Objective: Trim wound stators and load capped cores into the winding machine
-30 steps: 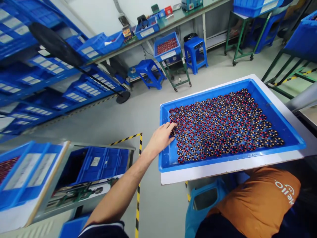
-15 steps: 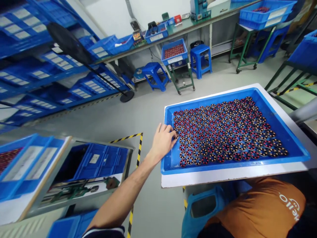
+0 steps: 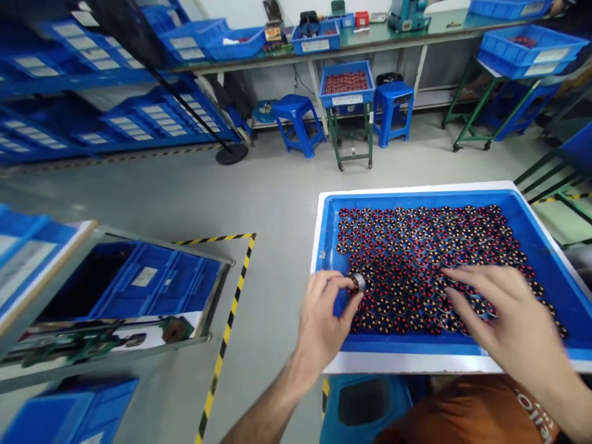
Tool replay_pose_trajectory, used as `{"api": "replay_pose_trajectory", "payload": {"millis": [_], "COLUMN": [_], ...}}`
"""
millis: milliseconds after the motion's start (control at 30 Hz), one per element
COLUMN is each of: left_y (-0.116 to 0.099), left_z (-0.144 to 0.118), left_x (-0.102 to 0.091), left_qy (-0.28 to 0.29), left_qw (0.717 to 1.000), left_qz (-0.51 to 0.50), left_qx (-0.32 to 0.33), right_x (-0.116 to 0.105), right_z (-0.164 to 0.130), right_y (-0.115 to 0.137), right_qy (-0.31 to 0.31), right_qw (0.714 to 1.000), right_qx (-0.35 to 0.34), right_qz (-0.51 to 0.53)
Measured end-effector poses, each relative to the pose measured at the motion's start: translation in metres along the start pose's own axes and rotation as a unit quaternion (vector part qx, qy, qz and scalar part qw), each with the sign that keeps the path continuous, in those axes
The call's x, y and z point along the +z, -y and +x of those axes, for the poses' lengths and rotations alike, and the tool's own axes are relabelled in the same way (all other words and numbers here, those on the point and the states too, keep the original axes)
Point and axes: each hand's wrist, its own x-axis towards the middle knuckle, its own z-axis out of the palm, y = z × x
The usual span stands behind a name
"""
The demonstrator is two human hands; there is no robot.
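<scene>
A small round red-wound metal stator (image 3: pixel 358 282), judged light, rigid and best taken by its rim, is pinched by the left hand (image 3: pixel 324 320); right hand (image 3: pixel 504 314) fingers are spread

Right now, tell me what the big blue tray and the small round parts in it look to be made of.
Blue tray: likely moulded plastic, going by its even colour, slight sheen and rounded rim. Round parts: dark cores with reddish, coppery windings, probably enamelled wire on metal. The part in the left hand, round part, shows a shiny silver edge, which suggests bare metal. The right hand is blurred.
</scene>
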Motion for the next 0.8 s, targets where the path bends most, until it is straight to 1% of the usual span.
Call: {"api": "replay_pose_trajectory", "payload": {"millis": [67, 133, 200, 267, 333, 400, 467, 633, 733, 800], "left_y": [-0.006, -0.006, -0.003, 0.000, 0.002, 0.003, 0.003, 0.005, 0.005, 0.005], "left_z": [-0.009, -0.010, -0.006, -0.002, 0.000, -0.001, -0.003, -0.006, -0.006, -0.006], "left_x": [0.006, 0.007, 0.005, 0.001, -0.001, -0.003, -0.003, -0.004, -0.004, -0.005], "left_qy": [0.001, 0.006, 0.014, 0.013, -0.011, -0.037, -0.056, -0.086, -0.087, -0.082], "left_qw": [0.998, 0.993, 0.986, 0.978, 0.968, 0.957, 0.948, 0.931, 0.926, 0.929], "left_qz": [-0.046, -0.083, -0.120, -0.156, -0.187, -0.214, -0.236, -0.275, -0.285, -0.279], "left_qx": [-0.042, -0.083, -0.115, -0.139, -0.166, -0.192, -0.208, -0.224, -0.232, -0.230], "right_x": [0.050, 0.099, 0.143, 0.177, 0.201, 0.216, 0.224, 0.228, 0.229, 0.230], "right_z": [0.048, 0.096, 0.137, 0.167, 0.187, 0.199, 0.206, 0.217, 0.220, 0.221], "right_y": [0.001, 0.005, 0.010, 0.013, 0.014, 0.012, 0.010, 0.006, 0.008, 0.012], "right_qy": [0.061, 0.147, 0.182, 0.203, 0.219, 0.233, 0.245, 0.268, 0.278, 0.281], "right_qw": [0.998, 0.989, 0.983, 0.979, 0.976, 0.972, 0.969, 0.962, 0.958, 0.955], "right_qx": [-0.012, 0.013, 0.014, 0.016, 0.019, 0.021, 0.021, 0.034, 0.051, 0.063], "right_qz": [0.032, 0.032, 0.020, 0.006, -0.007, -0.017, -0.024, -0.039, -0.054, -0.066]}}
